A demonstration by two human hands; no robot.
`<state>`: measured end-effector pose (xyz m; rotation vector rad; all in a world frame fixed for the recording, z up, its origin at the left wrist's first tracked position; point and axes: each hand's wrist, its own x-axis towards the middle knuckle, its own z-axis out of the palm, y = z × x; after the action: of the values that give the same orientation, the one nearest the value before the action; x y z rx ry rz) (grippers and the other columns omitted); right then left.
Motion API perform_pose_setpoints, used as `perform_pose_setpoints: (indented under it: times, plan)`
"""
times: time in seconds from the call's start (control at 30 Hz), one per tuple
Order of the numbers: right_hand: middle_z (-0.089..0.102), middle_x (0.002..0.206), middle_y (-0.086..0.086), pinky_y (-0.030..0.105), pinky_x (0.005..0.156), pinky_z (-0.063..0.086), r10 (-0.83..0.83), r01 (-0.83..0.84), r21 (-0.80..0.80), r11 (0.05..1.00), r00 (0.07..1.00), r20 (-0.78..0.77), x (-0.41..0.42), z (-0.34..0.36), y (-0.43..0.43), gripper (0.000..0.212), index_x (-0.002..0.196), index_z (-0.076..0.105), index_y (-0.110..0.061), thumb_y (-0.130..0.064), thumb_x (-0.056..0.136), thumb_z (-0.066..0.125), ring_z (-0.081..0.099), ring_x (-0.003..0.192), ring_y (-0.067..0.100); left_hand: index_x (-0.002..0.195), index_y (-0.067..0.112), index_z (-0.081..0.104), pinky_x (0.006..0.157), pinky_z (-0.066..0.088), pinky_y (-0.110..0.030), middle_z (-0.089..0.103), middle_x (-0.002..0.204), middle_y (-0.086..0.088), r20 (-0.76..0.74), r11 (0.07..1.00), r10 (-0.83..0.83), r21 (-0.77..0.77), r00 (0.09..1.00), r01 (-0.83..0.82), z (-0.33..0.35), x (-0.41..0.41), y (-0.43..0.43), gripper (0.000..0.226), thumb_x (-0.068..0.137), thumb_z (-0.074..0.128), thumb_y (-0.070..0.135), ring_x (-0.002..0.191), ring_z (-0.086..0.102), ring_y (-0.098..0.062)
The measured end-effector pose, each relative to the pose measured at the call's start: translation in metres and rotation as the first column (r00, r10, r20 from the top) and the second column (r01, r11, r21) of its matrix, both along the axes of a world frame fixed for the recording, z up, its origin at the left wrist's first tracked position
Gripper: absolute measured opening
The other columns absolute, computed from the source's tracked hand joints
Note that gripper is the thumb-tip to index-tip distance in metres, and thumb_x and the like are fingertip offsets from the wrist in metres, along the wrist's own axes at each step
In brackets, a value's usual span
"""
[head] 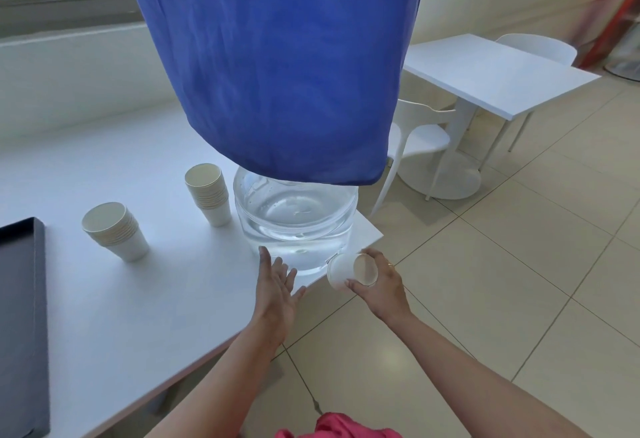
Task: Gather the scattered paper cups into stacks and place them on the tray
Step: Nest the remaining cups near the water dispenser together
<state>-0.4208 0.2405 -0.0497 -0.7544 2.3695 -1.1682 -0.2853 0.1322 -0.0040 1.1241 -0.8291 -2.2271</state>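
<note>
Right hand (379,285) grips cup (351,271) past table (145,299) corner | left hand (277,290) spread

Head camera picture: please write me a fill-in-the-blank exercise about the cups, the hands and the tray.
Counting the near stack and the far stack, the table bears ____ stacks of cups.
The right hand grips a single cup; the left hand holds ____.
The dark tray lies at the table's ____ end.
A ____ cloth hangs above the water bottle.
Missing words: two; nothing; left; blue.
</note>
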Motion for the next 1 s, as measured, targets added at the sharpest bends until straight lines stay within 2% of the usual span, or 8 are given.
perform_pose_setpoints:
  times: [0.27,0.43,0.63,0.77,1.0]
  plan:
    - [0.055,0.119,0.0,0.032,0.086,0.044,-0.025,0.024,-0.048,0.999,0.999,-0.03,-0.003,0.005,0.008,0.061,0.127,0.048,-0.023,-0.02,0.073,0.076,0.047,0.102,0.016,0.148,0.012,0.016,0.112,0.026,-0.045,0.015,0.157,-0.008,-0.008,1.0,0.03,0.008,1.0,-0.03,0.001,-0.001,0.001,0.079,0.089,0.028,0.063,0.142,0.025,-0.02]
    - [0.052,0.11,-0.004,0.034,0.084,0.046,-0.061,0.06,-0.095,0.994,0.998,-0.006,-0.005,0.01,0.018,0.06,0.125,0.048,-0.024,-0.017,0.072,0.074,0.048,0.099,0.019,0.148,0.013,0.018,0.112,0.027,-0.045,0.016,0.157,-0.007,-0.009,0.999,0.038,0.012,0.999,-0.038,-0.001,-0.002,0.001,0.079,0.089,0.027,0.064,0.142,0.026,-0.02]
    - [0.053,0.114,-0.005,0.033,0.084,0.047,-0.117,0.134,-0.149,0.98,0.986,0.115,-0.007,0.003,0.032,0.06,0.126,0.047,-0.028,-0.016,0.073,0.074,0.052,0.103,0.022,0.148,0.015,0.019,0.114,0.024,-0.045,0.019,0.156,-0.006,0.047,1.0,0.022,-0.024,0.999,-0.021,-0.004,-0.004,0.002,0.076,0.089,0.029,0.063,0.141,0.027,-0.021]
    - [0.054,0.114,-0.001,0.027,0.077,0.044,-0.111,0.142,-0.163,0.976,0.976,0.185,-0.004,-0.001,0.033,0.056,0.122,0.047,-0.028,-0.014,0.074,0.073,0.054,0.103,0.025,0.147,0.011,0.021,0.115,0.021,-0.042,0.022,0.155,-0.009,0.177,0.996,-0.087,-0.022,0.98,0.092,-0.015,-0.011,0.011,0.072,0.092,0.033,0.056,0.141,0.026,-0.025]
    - [0.053,0.117,0.0,0.023,0.072,0.041,-0.125,0.168,-0.173,0.971,0.964,0.236,-0.002,-0.003,0.032,0.054,0.122,0.047,-0.027,-0.016,0.076,0.073,0.055,0.103,0.025,0.144,0.009,0.03,0.111,0.025,-0.037,0.029,0.153,-0.006,0.317,0.949,-0.272,-0.066,0.908,0.307,-0.033,-0.021,0.019,0.056,0.098,0.035,0.04,0.141,0.027,-0.017]
